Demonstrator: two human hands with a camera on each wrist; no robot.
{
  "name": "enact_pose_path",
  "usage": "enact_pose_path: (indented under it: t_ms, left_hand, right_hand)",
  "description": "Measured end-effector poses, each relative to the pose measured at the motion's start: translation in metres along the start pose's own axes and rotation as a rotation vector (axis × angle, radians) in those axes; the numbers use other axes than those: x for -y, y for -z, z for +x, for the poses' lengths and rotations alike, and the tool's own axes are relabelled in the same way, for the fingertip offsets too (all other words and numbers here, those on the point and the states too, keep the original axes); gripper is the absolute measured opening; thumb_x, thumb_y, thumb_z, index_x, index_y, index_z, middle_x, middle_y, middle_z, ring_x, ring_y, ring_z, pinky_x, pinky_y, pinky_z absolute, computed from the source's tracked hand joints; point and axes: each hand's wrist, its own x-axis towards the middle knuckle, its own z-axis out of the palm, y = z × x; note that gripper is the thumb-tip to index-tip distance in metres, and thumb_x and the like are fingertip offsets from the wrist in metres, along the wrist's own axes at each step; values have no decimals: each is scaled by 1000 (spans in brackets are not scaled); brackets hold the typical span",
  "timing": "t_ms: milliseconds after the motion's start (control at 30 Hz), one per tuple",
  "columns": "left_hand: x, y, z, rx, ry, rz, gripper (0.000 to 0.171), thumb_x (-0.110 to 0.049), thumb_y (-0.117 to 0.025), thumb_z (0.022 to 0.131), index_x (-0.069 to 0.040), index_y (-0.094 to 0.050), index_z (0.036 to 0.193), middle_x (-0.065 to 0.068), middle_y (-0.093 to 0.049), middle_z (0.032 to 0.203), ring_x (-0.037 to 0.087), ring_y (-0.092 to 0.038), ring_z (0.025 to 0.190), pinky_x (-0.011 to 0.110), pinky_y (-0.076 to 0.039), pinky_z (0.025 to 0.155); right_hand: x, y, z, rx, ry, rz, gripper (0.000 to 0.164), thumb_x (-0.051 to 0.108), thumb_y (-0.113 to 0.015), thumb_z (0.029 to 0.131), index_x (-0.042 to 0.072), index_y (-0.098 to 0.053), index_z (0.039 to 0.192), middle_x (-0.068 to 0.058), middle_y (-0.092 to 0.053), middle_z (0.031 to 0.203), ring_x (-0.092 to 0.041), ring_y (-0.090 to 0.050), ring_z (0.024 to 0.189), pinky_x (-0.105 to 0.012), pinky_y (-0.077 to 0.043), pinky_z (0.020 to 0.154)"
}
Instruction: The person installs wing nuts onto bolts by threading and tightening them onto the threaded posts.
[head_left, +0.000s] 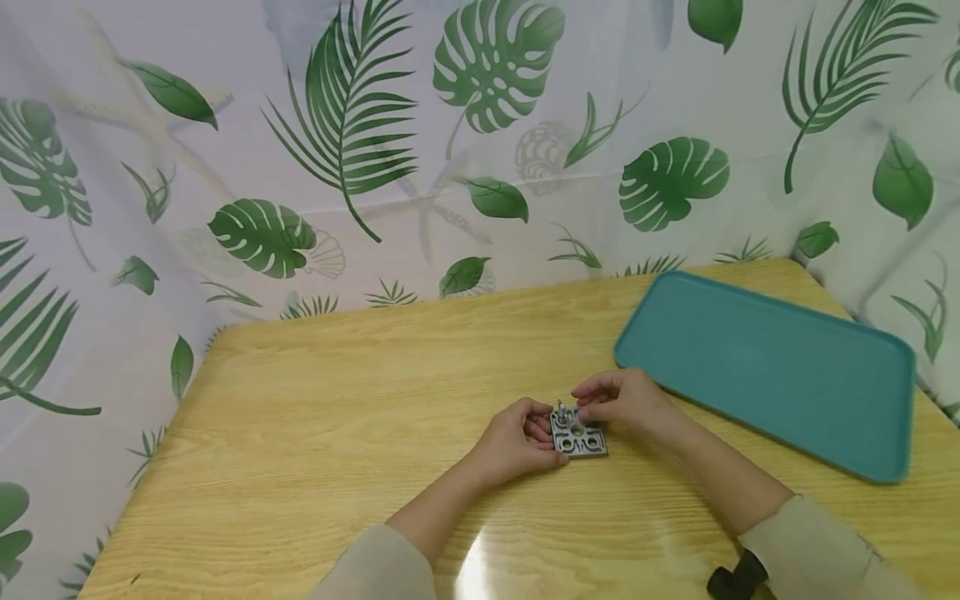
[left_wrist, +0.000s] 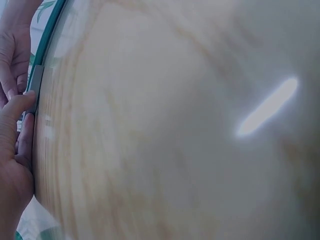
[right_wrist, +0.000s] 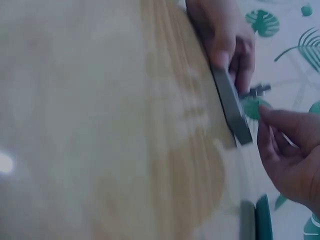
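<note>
My left hand grips a small grey square plate by its left side, with the thumb at the near edge. The plate has round holes and dark curved grooves on its face. A short metal-looking post stands up at its far left corner, and in the right wrist view this post juts out from the plate's face. My right hand is at the far right corner of the plate, fingers bent and thumb over that corner. Nothing shows between its fingertips in the right wrist view.
A teal rectangular tray lies on the wooden table at the back right, beyond my right forearm. A leaf-patterned cloth hangs behind the table and along its sides. A dark object shows at my right sleeve.
</note>
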Motion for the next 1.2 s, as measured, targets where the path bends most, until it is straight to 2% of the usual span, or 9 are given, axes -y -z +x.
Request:
enact_pose_path:
  t_ms: [133,300,367,500,633,867,1000,1200]
  left_hand:
    - [1,-1,-1,0,0,-8,61,-9,-83,69,1,-52,121,3,-58,93,6,-58,80,17,-56,71]
    - [2,-2,-2,7,-1,-5,60,-9,-83,70,0,-52,121,3,-58,93,6,-58,81,16,-55,71]
    - [2,-2,-2,10,-2,-1,60,-9,-83,70,0,-52,121,3,-58,93,6,-58,81,16,-55,72]
    - [0,-1,-3,6,-6,5,59,-9,-82,70,1,-52,120,3,-58,93,6,-58,81,17,-56,72]
    - [-1,0,-2,5,-6,-3,59,-9,-82,70,0,-52,120,3,-58,94,7,-59,81,17,-56,72]
    - [-1,0,-1,0,-6,-9,60,-8,-83,69,1,-52,120,3,-58,93,6,-59,80,17,-56,72]
    - [1,-2,0,-6,-7,-4,60,-8,-83,69,1,-52,120,3,-59,92,6,-59,80,17,-56,72]
    - [3,-2,1,-10,-7,2,60,-10,-83,70,-1,-53,121,3,-59,92,6,-59,80,17,-56,72]
  right_hand:
    - [-7,12,12,158,66,-19,34,3,-73,80,-9,-64,110,-19,-69,98,-15,-64,83,-22,-55,70]
    - [-6,13,25,324,105,-48,32,4,-74,79,-6,-66,108,-10,-69,93,-14,-64,81,-25,-56,69]
    - [-3,12,29,362,124,-57,29,4,-74,79,-5,-67,105,-7,-69,89,-13,-63,79,-24,-55,68]
    - [-1,10,33,383,159,-66,25,2,-74,77,-4,-67,100,-4,-67,82,-12,-61,76,-22,-54,65]
    - [-4,9,33,369,169,-55,22,4,-74,79,-3,-67,98,-3,-66,80,-11,-60,73,-22,-53,64]
    - [-6,8,27,294,124,-58,16,9,-74,81,-2,-67,91,-4,-68,79,-9,-59,70,-21,-51,61]
    - [-5,3,17,196,87,-85,13,9,-74,81,-1,-68,86,-4,-69,78,-9,-57,67,-20,-49,56]
    - [-1,-10,1,14,81,-145,7,9,-75,79,5,-69,80,-1,-69,77,-11,-59,72,-20,-49,62]
